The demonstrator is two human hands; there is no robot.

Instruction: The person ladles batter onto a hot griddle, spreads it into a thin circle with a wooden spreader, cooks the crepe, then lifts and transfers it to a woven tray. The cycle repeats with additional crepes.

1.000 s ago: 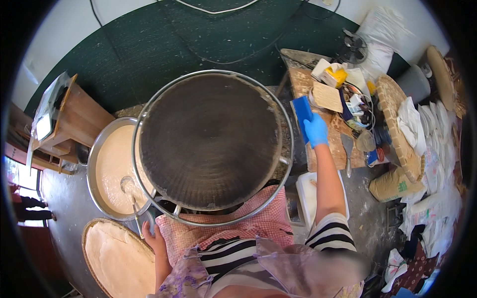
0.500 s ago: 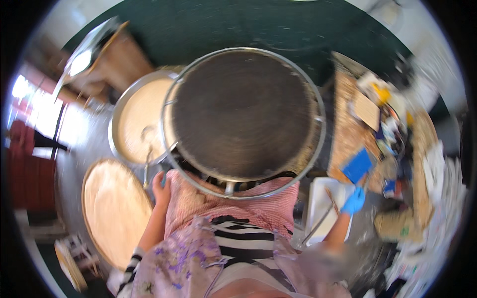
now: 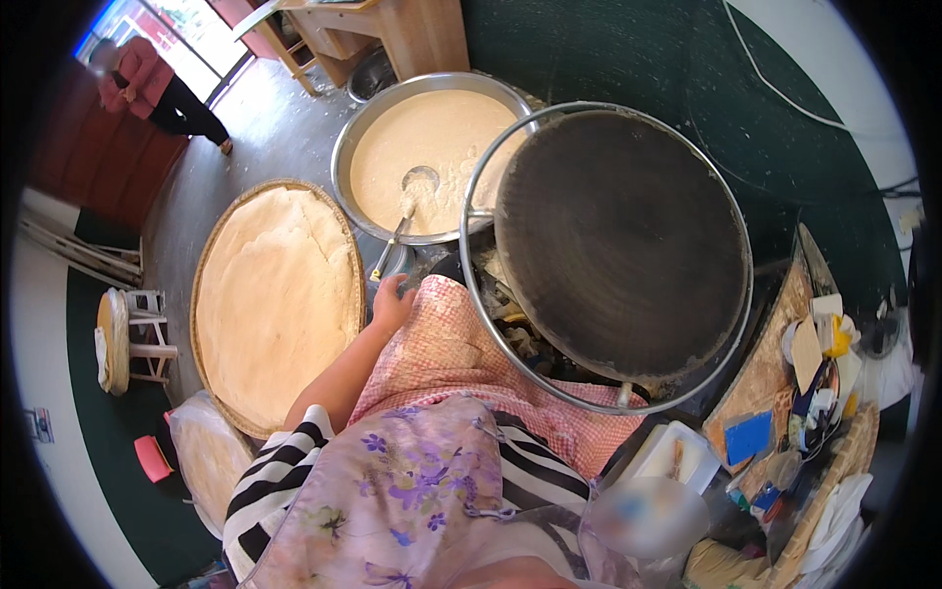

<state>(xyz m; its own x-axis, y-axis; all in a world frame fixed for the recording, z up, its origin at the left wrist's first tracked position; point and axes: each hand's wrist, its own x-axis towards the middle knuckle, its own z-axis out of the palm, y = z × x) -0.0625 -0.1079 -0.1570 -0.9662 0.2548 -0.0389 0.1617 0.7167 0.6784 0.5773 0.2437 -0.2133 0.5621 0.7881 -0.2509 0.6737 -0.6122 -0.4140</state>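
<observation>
My bare left hand (image 3: 392, 304) is just short of the handle end of a ladle (image 3: 391, 245), with its fingers apart and nothing in them. The ladle's round bowl lies in pale, thick batter inside a wide metal basin (image 3: 345, 201), and its handle leans over the rim. To the right of the basin is a round dark griddle (image 3: 623, 245) with a bare top and a metal ring around it. A blurred patch with a blue smear lies at the lower right where my right arm would be, so my right hand's fingers cannot be made out.
A stack of thin round pancakes (image 3: 280, 304) rests on a woven tray (image 3: 201, 344) at the left. Right of the griddle, a white tray (image 3: 699, 454), a blue block (image 3: 749, 438) and mixed small items crowd a board. A person (image 3: 147, 83) stands far left near a doorway.
The view has swung left, so the griddle and basin sit farther right. My left hand stays near the ladle handle. The blue-gloved right hand, earlier at the white tray, is now hidden by blur.
</observation>
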